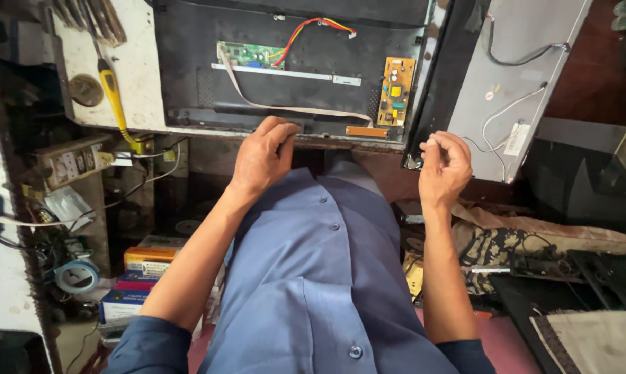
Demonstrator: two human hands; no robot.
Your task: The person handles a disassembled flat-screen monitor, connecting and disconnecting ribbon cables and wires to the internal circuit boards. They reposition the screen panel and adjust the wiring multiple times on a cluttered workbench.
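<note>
An opened flat-screen television chassis [188, 62] lies on the workbench, its back facing up. A green circuit board [251, 54] sits at its upper middle and a yellow power board [396, 90] at the right. Red and yellow wires [306, 31] and a flat ribbon cable [285, 107] run between them. My left hand [264, 156] grips the near edge of the chassis, fingers curled over it. My right hand [443, 166] is at the lower corner of the black frame [437, 83], fingers pinched together; what they pinch I cannot make out.
A grey back panel [514, 76] with loose wires leans at the right. A yellow-handled screwdriver [112, 90] and a power strip [74, 161] lie at the left. Boxes [147, 260] and a tape roll [76, 275] sit below left. Cloth and cables clutter the lower right.
</note>
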